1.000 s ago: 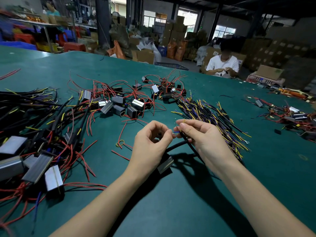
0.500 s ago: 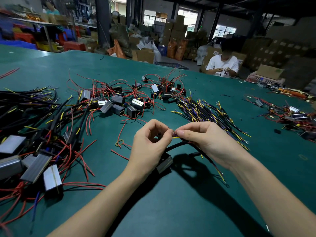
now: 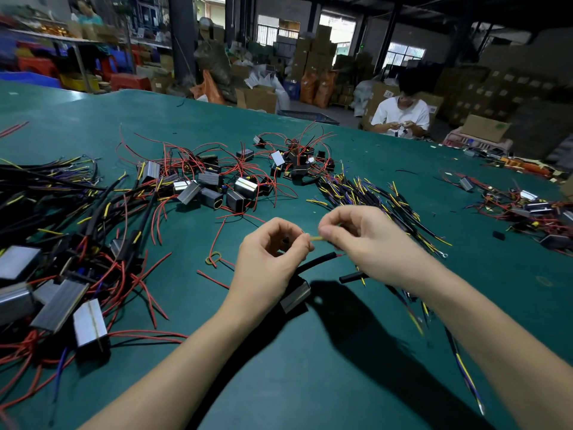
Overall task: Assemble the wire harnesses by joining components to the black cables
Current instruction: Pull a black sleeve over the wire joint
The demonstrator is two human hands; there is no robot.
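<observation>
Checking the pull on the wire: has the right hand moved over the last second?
Yes. The right hand has drawn rightward from the left hand, toward the loose cable pile.

Both forearms enter from the near edge of the table and converge toward its middle, bare to the elbow. Left hand (image 3: 273,252): raised off the surface, fingers curled inward, thumb and forefinger tips brought together in a pinch, palm turned right. Right hand (image 3: 369,243): level with the left and just beside it, knuckles up, thumb and forefinger pinched, remaining fingers folded under. Fingertips of the two hands stand slightly apart.
</observation>
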